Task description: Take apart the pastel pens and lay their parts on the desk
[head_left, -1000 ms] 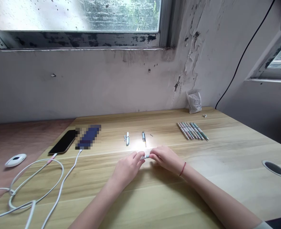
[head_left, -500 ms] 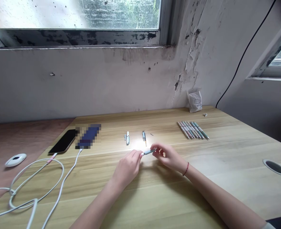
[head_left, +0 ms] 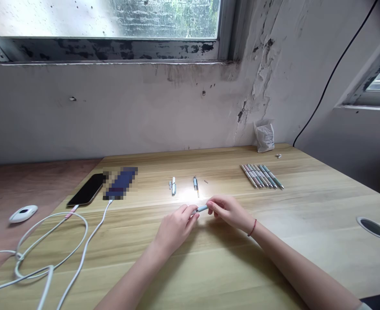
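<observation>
Between my hands, above the wooden table (head_left: 241, 249), is a light blue and white pen (head_left: 202, 209). My left hand (head_left: 176, 226) pinches its left end, and my right hand (head_left: 228, 212) pinches the right end; both ends are covered by fingers. Just beyond lie a blue pen barrel (head_left: 195, 183) with a thin refill (head_left: 198, 189) beside it, and a small spring-like piece (head_left: 206, 181). Left of these rest a white and blue pen part (head_left: 173, 186) and a small grey-blue piece (head_left: 169, 184).
Several assembled pens (head_left: 262, 176) lie in a row at the back right, before a white plastic bag (head_left: 264, 135). At left are a black phone (head_left: 87, 190), a blurred blue device (head_left: 121, 183), white cables (head_left: 83, 254) and a white gadget (head_left: 23, 214). A round grommet (head_left: 373, 227) sits at right.
My right fingers have closed onto the pen's right end, hiding its tip. The left hand's grip has shifted slightly rightward along the pen. The view has moved a little.
</observation>
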